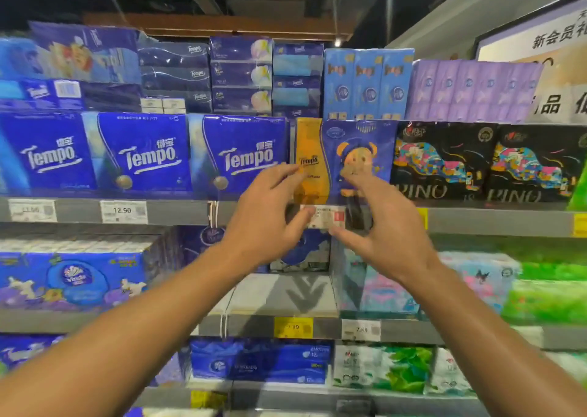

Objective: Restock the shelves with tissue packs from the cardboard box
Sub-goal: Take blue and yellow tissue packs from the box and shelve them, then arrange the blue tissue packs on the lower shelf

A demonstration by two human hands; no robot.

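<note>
On shelf, Tempo pack [346,159] between open hands.

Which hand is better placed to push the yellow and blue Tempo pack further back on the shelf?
Probably the right hand: its fingers lie over the Tempo pack face; the left hand reaches only its yellow edge.

The Tempo tissue packs [146,152] are wrapped in glossy blue plastic film on which highlights are caught. The same shiny film is seen on the orange-and-blue bear pack [346,159] and on the black patterned packs [444,162], where the wrap is slightly creased. The shelf edge [178,211] is made of matt grey metal, smooth in finish. The price labels [124,212] are printed on matt paper, white and yellow. The board above the top shelf [222,25] appears as brown wood with a dull surface.
</note>
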